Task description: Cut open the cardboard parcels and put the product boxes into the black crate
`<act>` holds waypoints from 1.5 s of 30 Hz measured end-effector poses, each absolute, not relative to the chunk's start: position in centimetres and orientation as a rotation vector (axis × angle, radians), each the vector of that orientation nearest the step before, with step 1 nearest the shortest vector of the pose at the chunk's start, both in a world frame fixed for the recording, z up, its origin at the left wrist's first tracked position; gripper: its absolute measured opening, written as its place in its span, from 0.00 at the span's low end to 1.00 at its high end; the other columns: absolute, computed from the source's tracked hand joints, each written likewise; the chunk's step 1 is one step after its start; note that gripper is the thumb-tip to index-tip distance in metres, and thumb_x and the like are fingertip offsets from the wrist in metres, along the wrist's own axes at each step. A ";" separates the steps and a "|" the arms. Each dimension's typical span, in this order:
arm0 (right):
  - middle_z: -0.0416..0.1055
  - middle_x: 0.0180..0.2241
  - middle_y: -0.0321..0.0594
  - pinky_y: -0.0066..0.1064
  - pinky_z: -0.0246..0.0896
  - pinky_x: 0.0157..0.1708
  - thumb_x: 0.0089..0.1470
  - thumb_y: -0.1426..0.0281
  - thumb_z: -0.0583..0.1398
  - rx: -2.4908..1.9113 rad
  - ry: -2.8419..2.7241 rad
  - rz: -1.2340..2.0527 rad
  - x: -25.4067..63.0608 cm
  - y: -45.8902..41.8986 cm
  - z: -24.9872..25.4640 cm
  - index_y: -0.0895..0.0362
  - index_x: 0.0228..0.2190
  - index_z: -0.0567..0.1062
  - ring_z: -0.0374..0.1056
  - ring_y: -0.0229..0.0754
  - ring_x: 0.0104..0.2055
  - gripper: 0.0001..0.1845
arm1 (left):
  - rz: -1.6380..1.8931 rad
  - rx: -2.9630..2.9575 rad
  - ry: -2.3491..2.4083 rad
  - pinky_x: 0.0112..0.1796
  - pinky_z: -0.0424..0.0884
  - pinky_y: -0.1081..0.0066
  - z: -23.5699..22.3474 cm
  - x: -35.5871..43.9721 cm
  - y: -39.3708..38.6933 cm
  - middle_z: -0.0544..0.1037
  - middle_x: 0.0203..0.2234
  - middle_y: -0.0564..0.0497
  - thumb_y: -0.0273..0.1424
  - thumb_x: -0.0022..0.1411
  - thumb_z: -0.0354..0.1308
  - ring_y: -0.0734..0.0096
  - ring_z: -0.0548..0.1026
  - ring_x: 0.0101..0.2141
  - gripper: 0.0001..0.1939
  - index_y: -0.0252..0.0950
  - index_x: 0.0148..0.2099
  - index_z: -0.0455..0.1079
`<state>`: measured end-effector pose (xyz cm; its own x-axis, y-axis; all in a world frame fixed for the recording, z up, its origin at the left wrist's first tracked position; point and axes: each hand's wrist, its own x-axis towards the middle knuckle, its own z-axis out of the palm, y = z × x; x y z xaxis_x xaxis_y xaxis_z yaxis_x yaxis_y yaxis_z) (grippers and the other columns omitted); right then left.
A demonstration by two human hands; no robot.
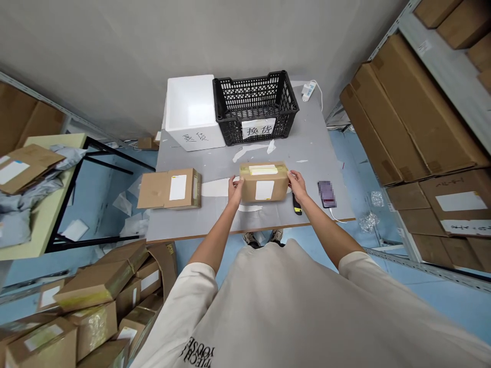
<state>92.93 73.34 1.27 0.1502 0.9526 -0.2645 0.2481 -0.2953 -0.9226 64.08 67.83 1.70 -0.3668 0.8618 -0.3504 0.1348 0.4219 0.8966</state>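
Both hands are on the taped carton (264,183), the left grip (235,190) pressed to its left end and the right grip (296,184) closed around the right, so that's 1 box grasped between 2 hands! It sits over the near middle of the grey table (215,217), straight ahead of the wearer; whether its base touches the surface, I cannot tell. A white label (264,190) faces us on the front, with clear tape shining across the top. Just below the right hand lies a black-and-yellow cutter (297,205), and further right there's a phone (327,194), its screen blurred, with a white cable trailing to the table edge. Over on the left, well apart from the hands, rests a 2nd cardboard box (169,189), also labelled. At the back, side by side, stand the white foam box (213,135) with handwriting on its front and the black plastic crate (230,132) wearing a paper sign, while a power strip (308,91) lies to the crate's right. White paper scraps (249,150) dot the table between crate and carton, and down on the left it's a heap of cartons (94,286)!
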 end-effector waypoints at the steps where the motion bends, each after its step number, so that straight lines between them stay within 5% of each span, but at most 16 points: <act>1: 0.76 0.45 0.43 0.41 0.73 0.47 0.55 0.42 0.58 -1.690 -1.130 1.186 93.0 73.4 1.0 0.53 0.57 0.70 0.75 0.47 0.46 0.37 | 1.021 0.857 1.780 0.51 0.72 0.69 1.6 64.2 68.0 0.74 0.54 0.45 0.55 0.70 0.51 0.65 0.76 0.54 0.36 0.42 0.71 0.55; 6: 0.74 0.35 0.37 0.41 0.71 0.47 0.47 0.47 0.65 -1.788 -1.115 1.192 93.5 72.2 -0.8 0.56 0.52 0.72 0.74 0.46 0.40 0.36 | 0.923 0.901 1.866 0.51 0.71 0.64 -0.4 64.9 66.7 0.76 0.45 0.45 0.49 0.68 0.56 0.63 0.76 0.47 0.30 0.36 0.64 0.64; 9: 0.74 0.33 0.36 0.41 0.71 0.45 0.46 0.49 0.66 -1.774 -1.143 1.281 94.2 70.9 -1.6 0.55 0.49 0.74 0.74 0.47 0.40 0.33 | 0.929 1.012 1.876 0.53 0.70 0.63 -1.7 65.0 65.0 0.75 0.48 0.44 0.44 0.69 0.57 0.63 0.74 0.50 0.23 0.37 0.59 0.68; 18: 0.78 0.48 0.48 0.42 0.70 0.52 0.46 0.55 0.67 -1.573 -1.121 1.375 94.4 70.2 -1.5 0.57 0.43 0.78 0.75 0.49 0.49 0.26 | 0.958 0.979 1.824 0.54 0.70 0.62 -2.2 64.6 63.9 0.75 0.47 0.44 0.44 0.66 0.60 0.63 0.75 0.51 0.31 0.36 0.65 0.61; 23: 0.80 0.49 0.49 0.45 0.69 0.54 0.47 0.55 0.67 -1.578 -1.138 1.348 94.4 70.1 -1.7 0.57 0.45 0.80 0.75 0.52 0.50 0.26 | 0.937 1.363 2.030 0.61 0.63 0.53 -0.2 65.6 63.8 0.67 0.62 0.35 0.41 0.68 0.57 0.51 0.65 0.63 0.31 0.36 0.68 0.58; 31: 0.76 0.53 0.44 0.44 0.61 0.63 0.58 0.54 0.60 -1.379 -1.466 1.200 90.1 70.6 1.7 0.52 0.47 0.82 0.71 0.50 0.57 0.23 | 0.862 2.009 1.757 0.60 0.63 0.55 6.4 71.4 64.8 0.68 0.62 0.38 0.44 0.75 0.49 0.52 0.65 0.63 0.25 0.40 0.68 0.64; 37: 0.67 0.62 0.48 0.49 0.56 0.67 0.48 0.50 0.68 -1.642 -1.436 1.123 85.5 70.3 2.4 0.51 0.57 0.74 0.62 0.56 0.66 0.37 | 0.870 1.993 1.994 0.56 0.65 0.52 7.5 68.6 64.1 0.70 0.54 0.39 0.39 0.72 0.53 0.50 0.69 0.54 0.23 0.43 0.66 0.69; 40: 0.69 0.61 0.49 0.49 0.60 0.64 0.45 0.48 0.70 -1.696 -1.343 1.264 84.1 69.9 1.9 0.51 0.62 0.67 0.65 0.56 0.63 0.47 | 0.900 1.986 1.989 0.57 0.66 0.53 7.3 66.3 63.3 0.70 0.53 0.40 0.35 0.73 0.50 0.53 0.69 0.54 0.24 0.43 0.68 0.68; 45: 0.70 0.60 0.49 0.48 0.63 0.62 0.47 0.50 0.69 -1.640 -1.378 1.146 84.5 70.0 3.0 0.51 0.63 0.65 0.67 0.55 0.61 0.46 | 1.037 1.951 1.933 0.56 0.67 0.56 7.0 65.8 63.6 0.70 0.53 0.39 0.35 0.74 0.49 0.55 0.70 0.54 0.23 0.42 0.67 0.69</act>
<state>84.47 69.98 2.97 0.0438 0.9811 -0.1883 0.3644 -0.1911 -0.9114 65.80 63.57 6.99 -0.1049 0.9383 0.3296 0.7936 -0.1208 0.5963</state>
